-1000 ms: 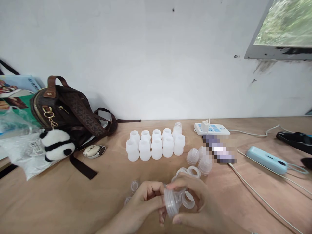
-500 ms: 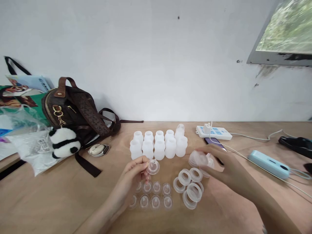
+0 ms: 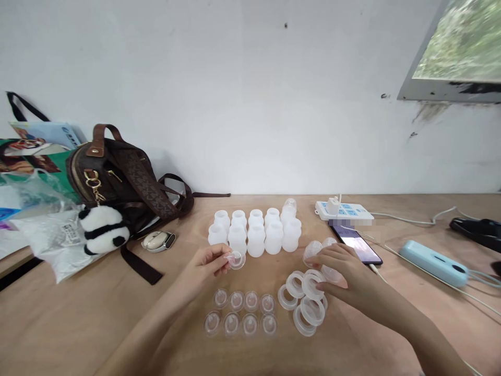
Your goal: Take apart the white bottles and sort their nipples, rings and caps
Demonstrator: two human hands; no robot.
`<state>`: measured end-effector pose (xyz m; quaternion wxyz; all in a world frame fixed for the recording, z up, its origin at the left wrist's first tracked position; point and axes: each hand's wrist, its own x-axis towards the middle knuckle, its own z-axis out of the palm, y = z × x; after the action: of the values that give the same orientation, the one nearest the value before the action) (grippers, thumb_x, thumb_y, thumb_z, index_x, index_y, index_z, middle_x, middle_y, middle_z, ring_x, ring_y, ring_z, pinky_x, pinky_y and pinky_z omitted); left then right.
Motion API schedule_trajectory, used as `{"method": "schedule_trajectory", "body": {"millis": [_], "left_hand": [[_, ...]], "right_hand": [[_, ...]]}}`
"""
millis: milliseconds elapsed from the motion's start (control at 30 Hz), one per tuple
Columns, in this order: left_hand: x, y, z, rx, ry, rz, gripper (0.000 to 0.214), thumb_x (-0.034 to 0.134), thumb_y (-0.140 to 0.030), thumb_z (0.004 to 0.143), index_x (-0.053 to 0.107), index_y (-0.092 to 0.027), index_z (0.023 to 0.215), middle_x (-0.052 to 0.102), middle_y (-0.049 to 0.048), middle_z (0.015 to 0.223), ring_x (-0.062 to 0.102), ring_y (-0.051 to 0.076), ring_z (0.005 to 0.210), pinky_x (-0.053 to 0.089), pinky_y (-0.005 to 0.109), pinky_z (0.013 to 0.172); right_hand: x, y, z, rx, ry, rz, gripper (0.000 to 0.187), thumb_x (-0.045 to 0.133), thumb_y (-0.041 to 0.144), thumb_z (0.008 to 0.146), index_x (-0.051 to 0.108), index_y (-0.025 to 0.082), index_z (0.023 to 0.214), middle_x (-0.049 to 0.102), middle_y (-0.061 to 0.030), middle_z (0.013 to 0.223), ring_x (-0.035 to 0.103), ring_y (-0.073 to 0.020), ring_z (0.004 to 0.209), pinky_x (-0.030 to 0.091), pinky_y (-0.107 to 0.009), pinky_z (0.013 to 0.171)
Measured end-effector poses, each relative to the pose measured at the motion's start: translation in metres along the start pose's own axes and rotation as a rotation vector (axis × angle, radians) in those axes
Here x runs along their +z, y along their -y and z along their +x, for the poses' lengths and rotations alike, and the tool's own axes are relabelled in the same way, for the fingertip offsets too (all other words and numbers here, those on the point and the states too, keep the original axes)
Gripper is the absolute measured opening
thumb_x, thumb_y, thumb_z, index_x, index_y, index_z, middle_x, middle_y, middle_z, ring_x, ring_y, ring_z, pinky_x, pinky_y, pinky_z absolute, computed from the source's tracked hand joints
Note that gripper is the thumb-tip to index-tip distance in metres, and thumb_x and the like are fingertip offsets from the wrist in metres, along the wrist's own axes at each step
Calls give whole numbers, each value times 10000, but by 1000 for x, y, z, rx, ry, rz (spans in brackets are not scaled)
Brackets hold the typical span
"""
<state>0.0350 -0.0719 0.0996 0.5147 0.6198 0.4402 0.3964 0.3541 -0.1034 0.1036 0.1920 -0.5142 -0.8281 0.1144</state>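
My left hand (image 3: 207, 261) pinches a small clear silicone nipple (image 3: 236, 259) just above the wooden table (image 3: 97, 318), in front of two rows of white plastic bottles (image 3: 254, 232). Below it lie two rows of several clear nipples (image 3: 242, 313). My right hand (image 3: 344, 274) reaches over a pile of clear screw rings (image 3: 307, 300), its fingertips closed on the topmost ring (image 3: 311, 282). Clear dome caps (image 3: 313, 249) lie just behind that hand.
A brown handbag (image 3: 117, 177) with a panda plush (image 3: 102, 228) stands at the left, with plastic bags (image 3: 43, 230) beside it. A phone (image 3: 358, 245), a white power strip (image 3: 344, 211), cables and a light-blue device (image 3: 432, 257) lie at the right.
One second ago both hands held a ring together near the front edge. They have parted: the left carries a nipple up toward the bottles, the right moved from the dome caps down onto the rings.
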Motion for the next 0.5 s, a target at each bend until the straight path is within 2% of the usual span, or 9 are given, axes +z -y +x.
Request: {"method": "schedule_trajectory", "body": {"millis": [100,233,367,500], "left_hand": [[-16,8,5,14,71,258,310,571,-418,813,539,-191,604,488,-22,609,429,150,605,334,260,606],[-35,29,11,-78,117,576,299,447,-407,839,465,-210,614,494,-14,651,476,192,692,379,294,687],[-36,43,15,-143,137,651,248,414,-377,812,454,-211,631,486,-11,656,481,202,690,396,315,689],[-37,39,13,-156,182,703,232,386,-371,816,482,-208,681,509,-2,695,506,208,724,414,315,712]], "right_hand": [[-1,6,1,-2,1,7,89,617,285,895,678,249,950,705,-57,1047,615,-281,1016,484,-463,890],[-3,15,3,33,12,3,95,578,260,918,669,248,940,717,-51,1022,618,-279,1026,471,-454,885],[1,17,4,41,23,19,92,570,235,924,661,246,933,711,-55,1025,603,-289,1067,459,-450,892],[7,14,5,-6,7,44,84,559,236,940,639,243,917,702,-46,981,612,-270,1003,408,-490,962]]}}
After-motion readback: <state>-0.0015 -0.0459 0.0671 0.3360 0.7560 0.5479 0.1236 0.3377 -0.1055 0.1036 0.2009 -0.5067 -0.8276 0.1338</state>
